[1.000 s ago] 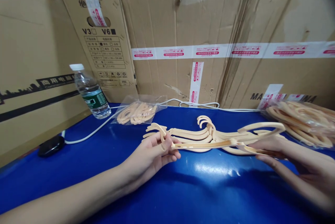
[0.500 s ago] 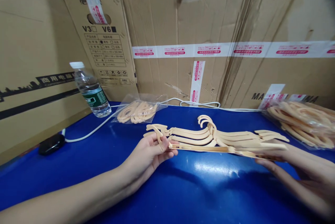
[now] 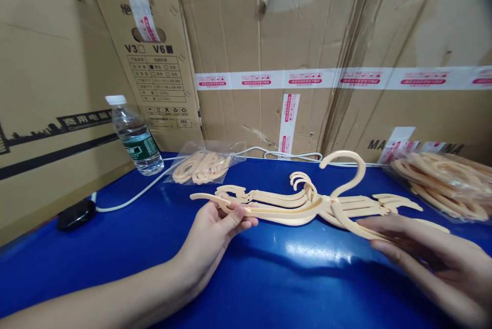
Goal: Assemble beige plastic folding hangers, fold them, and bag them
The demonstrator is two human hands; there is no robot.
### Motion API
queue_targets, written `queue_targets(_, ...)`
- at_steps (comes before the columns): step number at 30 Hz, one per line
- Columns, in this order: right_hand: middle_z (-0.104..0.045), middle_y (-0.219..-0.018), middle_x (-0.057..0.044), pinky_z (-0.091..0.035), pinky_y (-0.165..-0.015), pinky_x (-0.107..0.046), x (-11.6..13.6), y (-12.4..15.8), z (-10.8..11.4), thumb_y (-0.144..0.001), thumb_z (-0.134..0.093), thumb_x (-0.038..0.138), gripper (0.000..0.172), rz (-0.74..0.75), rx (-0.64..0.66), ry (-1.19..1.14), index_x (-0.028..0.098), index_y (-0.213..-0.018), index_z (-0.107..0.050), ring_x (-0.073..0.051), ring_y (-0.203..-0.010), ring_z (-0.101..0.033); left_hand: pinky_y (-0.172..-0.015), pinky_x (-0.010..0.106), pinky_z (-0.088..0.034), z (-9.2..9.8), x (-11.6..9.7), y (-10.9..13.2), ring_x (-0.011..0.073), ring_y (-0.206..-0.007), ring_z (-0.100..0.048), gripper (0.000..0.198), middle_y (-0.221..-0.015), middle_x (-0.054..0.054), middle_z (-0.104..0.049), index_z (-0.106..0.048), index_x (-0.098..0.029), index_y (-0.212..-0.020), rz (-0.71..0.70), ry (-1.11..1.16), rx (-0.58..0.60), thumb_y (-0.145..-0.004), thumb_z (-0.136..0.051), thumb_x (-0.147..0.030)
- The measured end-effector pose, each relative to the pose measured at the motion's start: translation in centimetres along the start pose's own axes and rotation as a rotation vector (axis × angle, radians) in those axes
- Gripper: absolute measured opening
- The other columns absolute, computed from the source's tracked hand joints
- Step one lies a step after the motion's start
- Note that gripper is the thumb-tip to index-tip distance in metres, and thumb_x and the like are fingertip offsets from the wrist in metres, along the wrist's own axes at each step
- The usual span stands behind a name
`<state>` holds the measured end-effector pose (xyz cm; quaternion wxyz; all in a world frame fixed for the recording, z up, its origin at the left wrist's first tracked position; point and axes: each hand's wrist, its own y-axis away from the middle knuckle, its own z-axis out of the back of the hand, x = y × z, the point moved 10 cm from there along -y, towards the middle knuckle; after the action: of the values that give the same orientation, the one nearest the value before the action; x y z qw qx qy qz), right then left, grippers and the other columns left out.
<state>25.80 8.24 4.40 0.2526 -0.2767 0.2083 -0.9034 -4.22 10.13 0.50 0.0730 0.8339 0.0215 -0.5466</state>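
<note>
In the head view, the right hand (image 3: 434, 262), cut off by the picture's edge, hides part of the clothes hanger (image 3: 292, 214) it pinches between thumb and fingers. The left hand (image 3: 221, 226) is closed on the other arm, covering a stretch of it. That hanger spans the 2 hands, hook upward, partly masking a row of hangers (image 3: 280, 197) behind, whose count is hard to make out. All are smooth, beige and curved. Glare blurs the clear bag (image 3: 442, 183) at right; a crinkled pouch (image 3: 202, 167) lies near a ribbed bottle (image 3: 142, 149) on the glossy blue tabletop (image 3: 269, 283).
</note>
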Motion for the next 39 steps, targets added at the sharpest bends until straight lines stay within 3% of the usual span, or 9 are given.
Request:
queue_targets(5,-0.070,-0.113,-0.005,-0.059,-0.075,-0.024,-1.9,-0.5,0.2,-0.089,-0.059,0.044,0.025,-0.134,-0.002,-0.139,0.033,-0.111,-0.062,-0.024,-0.098,-0.069,-0.065,0.015,-0.057,-0.9,0.8,1.1,0.0118,-0.069,-0.069,0.041,-0.089,0.006,-0.071,-0.063,-0.012,-0.078,0.068,-0.066,0.059,-0.060,-0.090,-0.037)
queue_targets(9,-0.067,-0.120,-0.007,-0.058,-0.082,-0.027,-2.4,-1.3,0.3,-0.090,-0.057,0.045,0.027,-0.153,0.011,-0.225,0.029,-0.111,-0.063,-0.025,-0.105,-0.066,-0.055,0.021,-0.058,-3.2,2.8,3.1,0.0143,-0.064,-0.071,0.023,-0.107,0.010,-0.068,-0.057,-0.017,-0.095,0.121,-0.316,0.374,-0.085,-0.069,-0.034)
queue_targets(11,-0.069,-0.112,-0.007,-0.059,-0.079,-0.029,-2.2,-1.7,0.1,-0.089,-0.058,0.045,0.026,-0.139,0.045,-0.191,0.028,-0.108,-0.064,-0.025,-0.100,-0.067,-0.063,0.025,-0.060,-5.3,1.5,4.7,0.0189,-0.076,-0.072,0.015,-0.108,0.010,-0.069,-0.058,-0.021,-0.104,-0.179,-0.514,0.629,-0.091,-0.059,-0.029)
queue_targets(13,-0.071,-0.102,-0.006,-0.059,-0.074,-0.030,-1.7,-1.9,-0.5,-0.089,-0.058,0.044,0.023,-0.112,0.112,-0.134,0.026,-0.102,-0.065,-0.024,-0.093,-0.069,-0.088,0.036,-0.056,-7.0,-0.4,7.6,0.0255,-0.103,-0.067,0.022,-0.114,0.011,-0.069,-0.059,-0.023,-0.114,-0.688,-0.764,0.820,-0.093,-0.053,-0.025)
queue_targets(15,-0.070,-0.094,-0.005,-0.058,-0.070,-0.030,-0.9,-2.0,-1.0,-0.091,-0.055,0.041,0.020,-0.073,0.170,-0.084,0.025,-0.098,-0.064,-0.022,-0.085,-0.068,-0.108,0.045,-0.040,-7.5,-0.5,9.9,0.0286,-0.124,-0.054,0.030,-0.125,0.011,-0.066,-0.057,-0.021,-0.124,-1.093,-1.030,0.860,-0.097,-0.045,-0.022)
queue_targets(17,-0.068,-0.089,-0.004,-0.057,-0.067,-0.030,0.0,-2.0,-1.3,-0.093,-0.051,0.037,0.017,-0.027,0.205,-0.037,0.024,-0.094,-0.062,-0.020,-0.079,-0.067,-0.114,0.049,-0.031,-7.3,0.5,9.9,0.0295,-0.132,-0.045,0.035,-0.135,0.012,-0.059,-0.053,-0.017,-0.131,-1.237,-1.284,0.808,-0.100,-0.039,-0.026)
queue_targets(23,-0.064,-0.096,-0.009,-0.056,-0.074,-0.035,1.6,-1.8,-2.1,-0.095,-0.043,0.024,0.018,0.103,0.238,0.079,0.021,-0.087,-0.059,-0.022,-0.090,-0.062,-0.113,0.054,-0.029,-5.8,3.5,7.0,0.0343,-0.138,-0.037,0.068,-0.153,0.013,-0.034,-0.029,-0.013,-0.150,-0.996,-1.692,0.782,-0.097,-0.041,-0.054)
queue_targets(30,-0.041,-0.150,-0.015,-0.037,-0.108,-0.060,-0.4,-1.6,-3.3,-0.097,-0.040,0.041,0.052,0.054,0.231,0.276,0.021,-0.146,-0.038,-0.034,-0.140,-0.034,-0.116,0.059,-0.012,-5.6,2.2,5.4,0.0393,-0.144,-0.020,0.075,-0.156,0.011,-0.020,-0.028,-0.021,-0.150,-0.638,-1.724,0.624,-0.091,-0.046,-0.063)
queue_targets(39,-0.029,-0.156,-0.010,-0.023,-0.115,-0.058,-4.3,-4.7,-5.3,-0.100,-0.026,0.051,0.061,0.000,0.361,0.338,0.020,-0.152,-0.028,-0.032,-0.144,-0.023,-0.115,0.061,-0.009,-7.6,1.7,1.9,0.0386,-0.145,-0.011,0.073,-0.157,0.014,-0.011,-0.022,-0.018,-0.151,-0.486,-1.711,0.677,-0.095,-0.033,-0.064)
